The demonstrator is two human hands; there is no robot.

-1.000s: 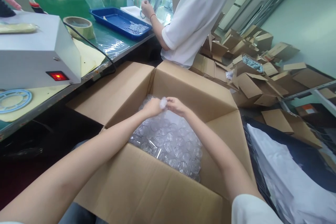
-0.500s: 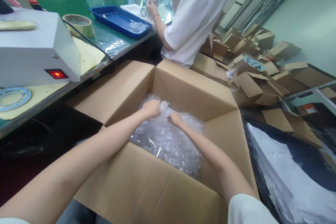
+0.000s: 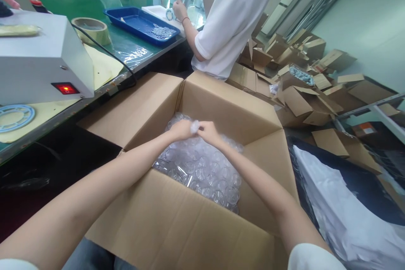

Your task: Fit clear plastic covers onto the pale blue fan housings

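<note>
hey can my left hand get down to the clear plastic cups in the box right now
Probably not directly. The left hand and right hand both pinch the gathered neck of the clear plastic bag, and the clear cups lie sealed inside it in the cardboard box, so only the film is reachable.
</note>
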